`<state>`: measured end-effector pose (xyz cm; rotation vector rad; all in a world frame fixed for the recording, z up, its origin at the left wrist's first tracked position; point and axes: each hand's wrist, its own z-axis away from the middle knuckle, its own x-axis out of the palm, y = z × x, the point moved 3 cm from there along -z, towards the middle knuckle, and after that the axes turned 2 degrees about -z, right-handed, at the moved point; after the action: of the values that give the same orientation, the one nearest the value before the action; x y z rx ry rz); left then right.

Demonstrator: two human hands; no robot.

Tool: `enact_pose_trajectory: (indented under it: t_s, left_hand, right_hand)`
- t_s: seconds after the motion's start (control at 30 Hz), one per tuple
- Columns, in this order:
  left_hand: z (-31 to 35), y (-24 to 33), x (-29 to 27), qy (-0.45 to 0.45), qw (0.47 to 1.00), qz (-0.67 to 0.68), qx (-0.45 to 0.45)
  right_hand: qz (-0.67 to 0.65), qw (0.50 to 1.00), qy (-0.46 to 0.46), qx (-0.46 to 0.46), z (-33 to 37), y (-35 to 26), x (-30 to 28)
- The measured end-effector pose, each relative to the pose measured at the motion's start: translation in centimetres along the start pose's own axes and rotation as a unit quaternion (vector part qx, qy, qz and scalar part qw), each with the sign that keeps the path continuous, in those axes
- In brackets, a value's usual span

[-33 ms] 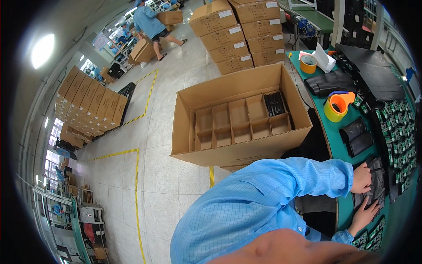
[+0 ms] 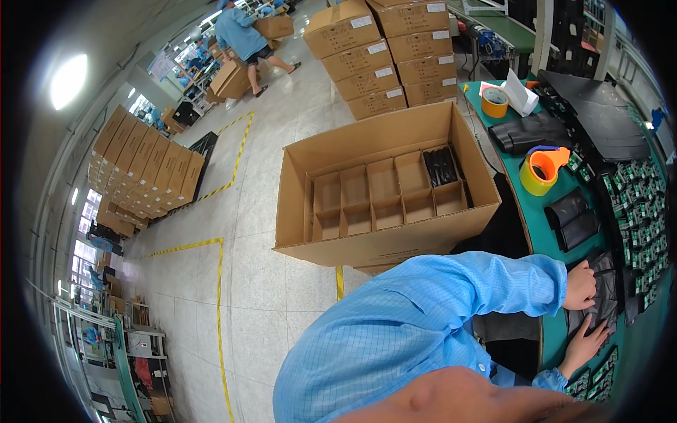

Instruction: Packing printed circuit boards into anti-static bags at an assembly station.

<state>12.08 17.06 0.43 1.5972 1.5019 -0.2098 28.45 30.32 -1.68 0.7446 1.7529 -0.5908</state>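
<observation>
On the green-topped bench at the right lies a black plastic bag (image 2: 604, 289), flat and wrinkled. My left hand (image 2: 580, 285) rests on its near edge, fingers curled down onto it. Lower down, my right hand (image 2: 587, 344) lies with spread fingers over the bag's lower part. Just beyond my left hand sits a folded black bundle (image 2: 571, 218). Many small green circuit boards (image 2: 638, 225) fill the bench's far side. Whatever is inside the bag under my hands is hidden.
A large open carton (image 2: 388, 243) with cardboard dividers stands left of the bench; one far-right compartment holds black packets (image 2: 441, 166). A yellow tape roll in an orange holder (image 2: 539, 176) and another tape roll (image 2: 494, 102) sit on the bench. Stacked cartons (image 2: 381, 56) stand behind.
</observation>
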Motion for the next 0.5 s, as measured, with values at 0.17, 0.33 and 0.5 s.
enact_pose_trajectory:
  t_s: [0.17, 0.33, 0.5]
  left_hand:
    - [0.1, -0.2, 0.0, 0.008, 1.000, -0.011, -0.002]
    - [-0.1, 0.0, 0.3, -0.003, 1.000, -0.005, -0.005]
    - [-0.1, -0.2, 0.3, -0.013, 1.000, -0.007, -0.007]
  right_hand:
    - [-0.005, 1.000, 0.013, -0.014, -0.3, 0.3, 0.9]
    - [-0.007, 1.000, 0.017, -0.011, -0.6, 1.8, 2.4]
    - [-0.013, 1.000, 0.018, -0.013, -0.5, 1.5, 2.2]
